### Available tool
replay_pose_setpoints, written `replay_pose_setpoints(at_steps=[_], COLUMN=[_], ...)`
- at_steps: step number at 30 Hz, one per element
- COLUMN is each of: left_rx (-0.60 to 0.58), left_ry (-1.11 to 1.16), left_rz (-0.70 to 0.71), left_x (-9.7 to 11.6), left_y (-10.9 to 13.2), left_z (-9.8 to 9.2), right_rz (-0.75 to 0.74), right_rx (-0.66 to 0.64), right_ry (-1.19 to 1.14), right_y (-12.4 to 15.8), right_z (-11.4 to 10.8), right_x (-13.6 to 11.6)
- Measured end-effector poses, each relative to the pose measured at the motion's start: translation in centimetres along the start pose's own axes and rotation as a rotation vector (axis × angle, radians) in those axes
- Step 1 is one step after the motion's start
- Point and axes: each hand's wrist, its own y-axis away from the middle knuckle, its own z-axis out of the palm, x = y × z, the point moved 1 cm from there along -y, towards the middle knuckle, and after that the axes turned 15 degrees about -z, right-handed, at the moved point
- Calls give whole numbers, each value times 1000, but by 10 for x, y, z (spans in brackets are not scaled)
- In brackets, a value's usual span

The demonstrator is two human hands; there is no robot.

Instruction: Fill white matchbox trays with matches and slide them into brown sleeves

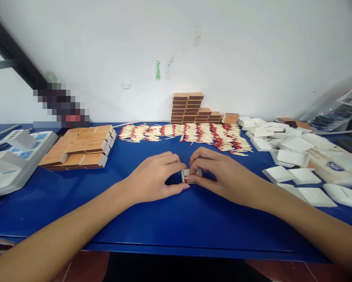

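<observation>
Head view: centrally on the blue surface point(164, 231), the left hand point(161, 175) pinches a white matchbox tray point(183, 177) between thumb and forefinger; the right hand point(215, 172) curls over the matches point(186, 180) inside, grip indeterminable.

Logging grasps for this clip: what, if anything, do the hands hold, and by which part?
The left hand appears to hold a small white tray by its left end; whether the right hand grips anything cannot be told.
</observation>
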Motion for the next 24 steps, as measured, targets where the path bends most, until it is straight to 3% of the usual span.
replay_pose_setpoints(at_steps=[4, 7, 11, 14, 17, 24], left_rx=[-5, -14, -28, -40, -49, -52], left_ry=[16, 30, 24, 14, 5, 6], left_rz=[-22, -41, -75, -92, -102, -104], left_x=[-1, -4, -9, -11, -11, -10], left_y=[0, 0, 2, 2, 3, 4], left_z=[0, 0, -3, -4, -5, -6], right_rz=[8, 66, 355, 552, 611, 598], right_rx=[3, 16, -126, -276, -340, -355], right_ry=[13, 91, 260, 284, 233, 179], right_y=[-2, 4, 32, 52, 58, 52], right_z=[-6, -29, -72, -93, -98, -91], right_x=[-3, 9, 52, 82, 91, 85])
